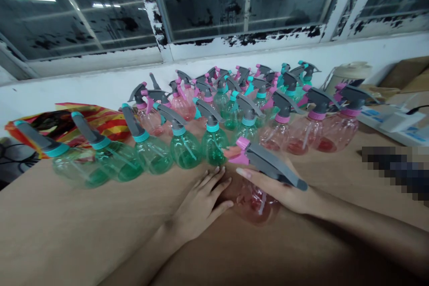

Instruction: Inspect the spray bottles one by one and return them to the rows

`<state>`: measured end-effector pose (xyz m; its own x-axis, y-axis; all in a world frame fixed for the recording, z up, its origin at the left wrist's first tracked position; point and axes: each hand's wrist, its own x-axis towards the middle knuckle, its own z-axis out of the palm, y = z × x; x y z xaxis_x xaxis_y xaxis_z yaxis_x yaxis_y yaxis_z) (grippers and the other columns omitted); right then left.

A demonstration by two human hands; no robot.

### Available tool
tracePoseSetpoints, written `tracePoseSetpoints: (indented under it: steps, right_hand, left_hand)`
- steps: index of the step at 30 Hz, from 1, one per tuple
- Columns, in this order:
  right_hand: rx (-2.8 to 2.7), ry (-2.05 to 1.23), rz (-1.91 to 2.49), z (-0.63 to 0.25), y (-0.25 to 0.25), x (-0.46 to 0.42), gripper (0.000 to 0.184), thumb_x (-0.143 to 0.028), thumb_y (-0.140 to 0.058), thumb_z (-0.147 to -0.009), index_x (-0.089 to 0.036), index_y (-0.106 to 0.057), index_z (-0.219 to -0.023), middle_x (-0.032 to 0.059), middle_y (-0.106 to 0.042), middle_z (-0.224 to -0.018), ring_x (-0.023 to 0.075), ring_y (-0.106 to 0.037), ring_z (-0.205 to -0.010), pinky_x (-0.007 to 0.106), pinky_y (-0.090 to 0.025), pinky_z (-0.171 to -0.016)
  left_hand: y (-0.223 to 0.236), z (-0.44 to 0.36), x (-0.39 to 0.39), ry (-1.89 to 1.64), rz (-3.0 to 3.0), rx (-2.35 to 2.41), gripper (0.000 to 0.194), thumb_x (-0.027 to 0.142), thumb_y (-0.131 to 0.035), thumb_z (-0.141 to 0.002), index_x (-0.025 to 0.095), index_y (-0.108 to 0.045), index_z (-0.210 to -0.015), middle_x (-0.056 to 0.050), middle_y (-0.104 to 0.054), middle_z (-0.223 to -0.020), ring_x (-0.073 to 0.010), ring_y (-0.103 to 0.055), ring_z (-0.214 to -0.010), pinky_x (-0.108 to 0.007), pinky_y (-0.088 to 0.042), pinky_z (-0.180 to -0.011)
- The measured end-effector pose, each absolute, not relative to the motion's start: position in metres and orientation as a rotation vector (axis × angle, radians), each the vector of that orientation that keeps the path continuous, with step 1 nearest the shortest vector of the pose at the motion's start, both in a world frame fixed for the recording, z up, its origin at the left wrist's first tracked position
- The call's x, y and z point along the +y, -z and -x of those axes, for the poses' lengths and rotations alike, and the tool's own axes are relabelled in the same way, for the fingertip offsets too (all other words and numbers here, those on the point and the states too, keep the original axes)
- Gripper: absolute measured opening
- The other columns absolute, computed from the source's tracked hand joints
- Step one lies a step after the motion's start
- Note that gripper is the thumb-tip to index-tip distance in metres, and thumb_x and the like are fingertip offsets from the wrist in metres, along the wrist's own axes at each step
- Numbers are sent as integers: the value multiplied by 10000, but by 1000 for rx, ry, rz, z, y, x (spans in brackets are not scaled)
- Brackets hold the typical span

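Holding the clear pink, rounded plastic spray bottle (256, 210) well probably means gripping firmly at the neck, sparing the thin-looking body and the pink plastic trigger (240, 159). The bottle is apparently resting on the brown tabletop (83, 232), near centre, on the near side of the green bottles (216, 145). The right hand (284, 190) is closing around its neck beneath the grey plastic lever (275, 163), fingers pointing left. The left hand (201, 205) is lying palm down, fingers loosely spread, holding nothing, its thumb just beside the bottle.

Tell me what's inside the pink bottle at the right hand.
Inside the pink bottle, a pale tube shows through the clear wall. The right hand and sprayer cover its neck, so the tube's upper end cannot be seen.
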<state>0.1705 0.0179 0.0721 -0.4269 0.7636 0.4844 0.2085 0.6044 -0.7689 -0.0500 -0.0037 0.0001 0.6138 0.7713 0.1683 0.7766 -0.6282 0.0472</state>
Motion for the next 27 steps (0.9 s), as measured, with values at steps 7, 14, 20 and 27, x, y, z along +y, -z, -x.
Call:
tracePoseSetpoints:
  steps: [7,14,20,27]
  right_hand:
    - [-1899,-937,749,-169,-74,19,196,-282,-563,-865,-222,-632,-1039,10,-652,-879,151,-612,-739,286,-492,-663]
    - [-1886,-881,723,-165,-77,19,144,-304,-559,-876,-208,-571,-769,-35,-555,-709,97,-533,-624,248,-431,-587]
    - [-1889,-863,782,-168,-74,18,190,-342,-559,-878,-216,-559,-736,-43,-530,-660,106,-533,-615,260,-440,-603]
    - [-1894,-830,810,-168,-74,15,144,-331,-569,-860,-242,-638,-948,13,-654,-858,162,-615,-724,308,-507,-655]
  left_hand:
    - [0,50,-3,269,2797,-1365,515,494,-419,-975,169,-435,-1373,-116,-430,-1437,-280,-413,-1304,-475,-326,-1077]
    - [-11,46,-3,230,2835,-1391,497,463,-452,-973,181,-422,-1380,-103,-401,-1459,-262,-349,-1348,-468,-312,-1087]
    - [-12,45,-4,254,2831,-1389,482,434,-464,-973,194,-409,-1388,-110,-402,-1457,-270,-370,-1336,-473,-323,-1076]
    - [-5,47,-3,299,2816,-1378,479,439,-468,-969,172,-433,-1365,-118,-439,-1430,-271,-374,-1333,-480,-324,-1078]
